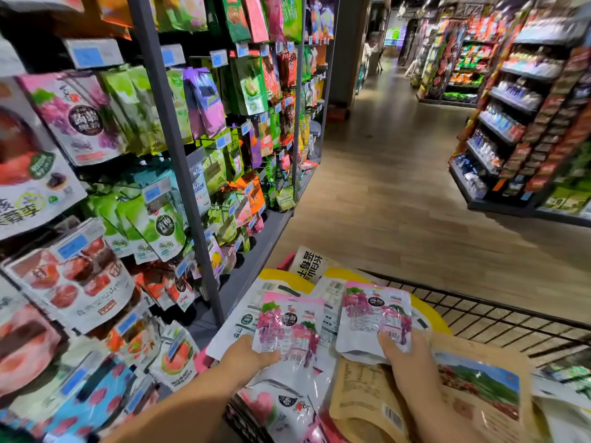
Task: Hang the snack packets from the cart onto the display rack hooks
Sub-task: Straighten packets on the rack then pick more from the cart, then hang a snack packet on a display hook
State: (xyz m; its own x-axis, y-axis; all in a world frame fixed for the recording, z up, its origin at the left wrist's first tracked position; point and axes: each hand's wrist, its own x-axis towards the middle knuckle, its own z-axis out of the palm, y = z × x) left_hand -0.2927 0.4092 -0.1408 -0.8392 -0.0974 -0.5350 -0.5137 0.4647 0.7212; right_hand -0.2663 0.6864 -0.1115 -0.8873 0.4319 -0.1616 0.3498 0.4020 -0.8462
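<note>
Clearly the display rack (179, 155) filled our nine o'clock side, with matching hung packets (80, 119) at ten o'clock, so the cart (495, 318) stood just beside it at five o'clock. Over the cart, our left hand (246, 356) pinched one pink grape packet (287, 324) and our right hand (409, 366) a second packet (374, 314), both by the bottom edge, which we judged left the tops free for hanging
</note>
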